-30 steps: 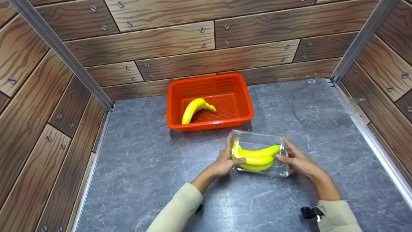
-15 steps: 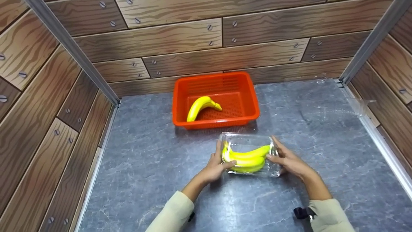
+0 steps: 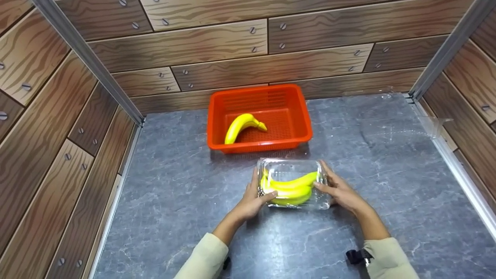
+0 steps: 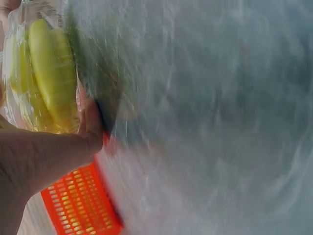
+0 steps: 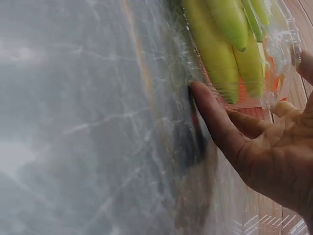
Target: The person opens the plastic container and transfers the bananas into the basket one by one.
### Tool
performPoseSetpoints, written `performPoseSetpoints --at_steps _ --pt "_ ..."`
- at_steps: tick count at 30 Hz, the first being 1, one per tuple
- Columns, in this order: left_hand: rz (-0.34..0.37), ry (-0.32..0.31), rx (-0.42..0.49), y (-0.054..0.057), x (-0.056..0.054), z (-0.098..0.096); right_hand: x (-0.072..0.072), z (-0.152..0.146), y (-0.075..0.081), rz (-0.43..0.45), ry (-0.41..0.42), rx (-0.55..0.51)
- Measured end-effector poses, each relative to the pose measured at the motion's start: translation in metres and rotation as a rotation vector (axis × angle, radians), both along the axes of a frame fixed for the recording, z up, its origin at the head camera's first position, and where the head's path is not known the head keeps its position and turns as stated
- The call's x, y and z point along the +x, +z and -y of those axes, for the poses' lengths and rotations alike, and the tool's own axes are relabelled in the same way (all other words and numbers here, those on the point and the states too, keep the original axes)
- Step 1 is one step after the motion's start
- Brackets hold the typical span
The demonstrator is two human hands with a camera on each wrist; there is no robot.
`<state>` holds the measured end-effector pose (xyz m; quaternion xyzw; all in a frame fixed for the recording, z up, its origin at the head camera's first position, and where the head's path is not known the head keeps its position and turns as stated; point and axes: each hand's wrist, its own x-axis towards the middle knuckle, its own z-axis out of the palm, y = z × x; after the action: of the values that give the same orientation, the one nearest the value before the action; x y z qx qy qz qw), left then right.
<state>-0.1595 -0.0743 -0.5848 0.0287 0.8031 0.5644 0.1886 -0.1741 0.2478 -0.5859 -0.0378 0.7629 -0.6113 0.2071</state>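
Observation:
A clear plastic box (image 3: 292, 166) with a bunch of yellow-green bananas (image 3: 290, 193) inside is held between both hands, just in front of the basket. My left hand (image 3: 250, 203) grips its left end, thumb over the top edge and fingers along the side. At the opposite end my right hand (image 3: 344, 193) grips the box the same way. Through the clear wall the bananas (image 4: 46, 73) show in the left wrist view, and the right wrist view has several banana tips (image 5: 222, 54) close to the right fingers. The underside of the box is hidden in the head view.
A red plastic basket (image 3: 259, 146) stands against the back wall with a yellow banana (image 3: 241, 124) in it. Some transparent plastic (image 3: 436, 126) lies at the back right by the side rail. Wood-patterned walls (image 3: 217, 62) enclose the grey marbled table (image 3: 174, 186).
The view has shifted a little. Both hands have carried the box with the bananas leftward, and it now sits more directly in front of the basket. The banana in the basket stays put.

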Motion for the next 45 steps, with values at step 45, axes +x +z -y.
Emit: performPoseSetpoints --at_steps 45 --pt "-0.689 -0.489 -0.985 0.024 -0.035 -0.062 0.018 -0.027 -0.023 -0.104 0.179 0.049"
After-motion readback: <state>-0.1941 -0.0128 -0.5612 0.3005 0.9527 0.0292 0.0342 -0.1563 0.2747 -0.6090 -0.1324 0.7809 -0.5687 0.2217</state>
